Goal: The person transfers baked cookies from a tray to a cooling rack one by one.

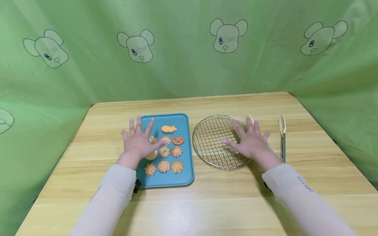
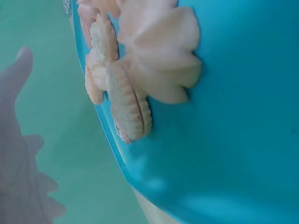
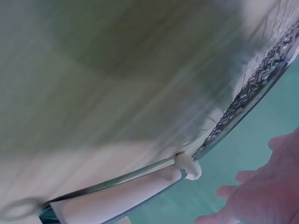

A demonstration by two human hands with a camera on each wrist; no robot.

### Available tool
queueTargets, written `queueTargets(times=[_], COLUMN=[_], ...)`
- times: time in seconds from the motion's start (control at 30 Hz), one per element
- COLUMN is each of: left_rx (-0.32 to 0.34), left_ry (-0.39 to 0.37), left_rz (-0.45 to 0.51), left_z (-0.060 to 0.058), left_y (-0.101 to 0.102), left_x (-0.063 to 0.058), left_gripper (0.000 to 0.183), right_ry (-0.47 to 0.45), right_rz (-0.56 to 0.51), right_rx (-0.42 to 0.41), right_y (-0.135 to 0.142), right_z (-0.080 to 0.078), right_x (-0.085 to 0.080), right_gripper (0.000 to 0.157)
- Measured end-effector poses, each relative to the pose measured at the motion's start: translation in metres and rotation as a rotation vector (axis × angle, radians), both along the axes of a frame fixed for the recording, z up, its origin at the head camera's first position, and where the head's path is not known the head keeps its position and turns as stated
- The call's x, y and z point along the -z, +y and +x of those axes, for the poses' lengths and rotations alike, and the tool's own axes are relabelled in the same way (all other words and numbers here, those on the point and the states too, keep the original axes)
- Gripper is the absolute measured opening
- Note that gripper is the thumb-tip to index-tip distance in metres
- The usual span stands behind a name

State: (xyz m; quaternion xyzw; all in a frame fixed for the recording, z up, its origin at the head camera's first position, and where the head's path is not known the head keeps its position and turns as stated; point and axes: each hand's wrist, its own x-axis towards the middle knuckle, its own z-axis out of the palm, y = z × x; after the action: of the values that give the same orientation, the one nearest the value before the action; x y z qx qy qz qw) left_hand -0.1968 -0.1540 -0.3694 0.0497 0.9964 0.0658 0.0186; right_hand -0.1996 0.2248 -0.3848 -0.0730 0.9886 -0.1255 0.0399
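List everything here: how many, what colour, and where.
Table: 1, pale wood, centre
Curtain: count unclear, green, behind and beside the table
Printed heads: 5, dark-outlined, on the curtain
Rack: 1, silver, mid-table
Tray: 1, blue, left of the rack
Cookies: 10 visible, golden-brown, on the tray
Tongs: 1, grey-green and cream, table's right side
Wrist devices: 2, black, by the sleeves
Sleeves: 2, off-white, forearms
Left hand: 1, bare, over tray
Right hand: 1, bare, over rack

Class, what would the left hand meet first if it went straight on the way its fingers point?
Probably the green curtain behind the table; the left hand, pointing away, appears raised above the blue tray. Depth is unclear, so a slight dip could touch the tray first.
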Motion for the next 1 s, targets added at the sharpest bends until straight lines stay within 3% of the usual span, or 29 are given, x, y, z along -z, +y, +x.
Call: queueTargets(times=[0.63, 1.0], left_rx=[-0.014, -0.059], left_ry=[-0.023, -0.024], left_rz=[0.009, 0.016], left_z=[0.002, 0.005], left_y=[-0.024, -0.046], left_x=[0.003, 0.003], left_gripper=[0.103, 0.108], right_ry=[-0.026, -0.023], right_rz=[0.009, 0.010], right_rx=[0.035, 0.049], right_y=[0.023, 0.036], right_z=[0.002, 0.004], right_x=[-0.001, -0.001], right_gripper=[0.093, 0.091])
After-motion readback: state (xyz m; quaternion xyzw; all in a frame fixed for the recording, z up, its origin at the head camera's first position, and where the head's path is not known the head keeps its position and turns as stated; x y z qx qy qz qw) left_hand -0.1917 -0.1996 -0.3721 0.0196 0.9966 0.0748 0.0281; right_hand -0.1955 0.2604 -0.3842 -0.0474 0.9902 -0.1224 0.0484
